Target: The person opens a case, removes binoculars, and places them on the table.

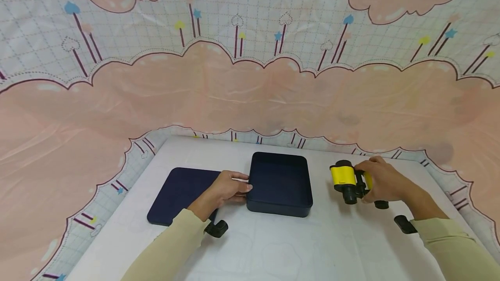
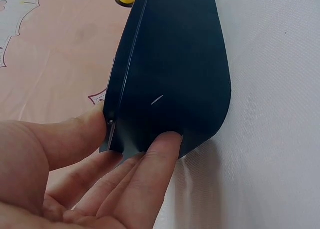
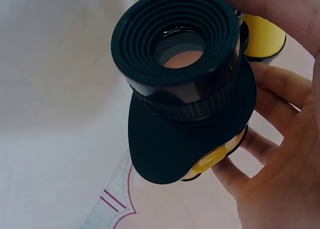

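Observation:
In the head view, my left hand (image 1: pixel 225 187) touches the left side of a dark navy rectangular box (image 1: pixel 279 210) that has no lid on it. The left wrist view has the thumb at the box's (image 2: pixel 175 54) rim and the fingertips against its outer wall. A flat dark navy lid (image 1: pixel 183 192) lies left of the box, partly hidden by my left forearm. To the box's right, my right hand (image 1: pixel 384 181) grips yellow-and-black binoculars (image 1: pixel 343 175) above the table. One black eyepiece (image 3: pixel 175 54) faces the camera in the right wrist view.
A white table (image 1: pixel 273 250) bears the box and lid. Behind and around it hangs a pink-and-white patterned sheet (image 1: pixel 250 94). Black wrist devices show at the left wrist (image 1: pixel 218 229) and at the right wrist (image 1: pixel 405 224).

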A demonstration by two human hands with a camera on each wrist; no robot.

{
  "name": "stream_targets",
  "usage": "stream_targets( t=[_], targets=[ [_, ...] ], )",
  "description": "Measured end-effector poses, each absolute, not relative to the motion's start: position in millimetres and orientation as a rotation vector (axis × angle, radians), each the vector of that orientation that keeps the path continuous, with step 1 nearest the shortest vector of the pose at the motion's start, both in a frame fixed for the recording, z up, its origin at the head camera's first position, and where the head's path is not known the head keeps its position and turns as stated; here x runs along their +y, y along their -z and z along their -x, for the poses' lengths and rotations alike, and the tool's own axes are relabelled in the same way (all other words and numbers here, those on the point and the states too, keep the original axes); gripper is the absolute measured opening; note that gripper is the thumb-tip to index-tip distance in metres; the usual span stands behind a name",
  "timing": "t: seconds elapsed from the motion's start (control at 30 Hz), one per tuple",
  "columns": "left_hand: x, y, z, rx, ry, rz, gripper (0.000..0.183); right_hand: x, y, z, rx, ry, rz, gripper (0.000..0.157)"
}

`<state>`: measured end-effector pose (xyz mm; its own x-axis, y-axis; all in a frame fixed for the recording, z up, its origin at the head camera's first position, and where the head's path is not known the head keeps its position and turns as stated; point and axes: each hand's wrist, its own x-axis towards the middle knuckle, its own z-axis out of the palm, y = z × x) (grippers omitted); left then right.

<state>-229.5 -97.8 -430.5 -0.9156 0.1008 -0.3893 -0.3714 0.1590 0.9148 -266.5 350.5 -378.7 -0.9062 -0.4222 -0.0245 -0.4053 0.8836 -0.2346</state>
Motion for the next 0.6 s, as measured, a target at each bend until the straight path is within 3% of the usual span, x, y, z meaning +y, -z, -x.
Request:
stream_targets(
  t=[0.6],
  targets=[
    [-96.1, 430.5, 230.3, 2.086, -1.803, 0.273, 0.049, 349.6, 389.0, 268.6, 2.930, 0.373, 0.630, 0.092]
  ],
)
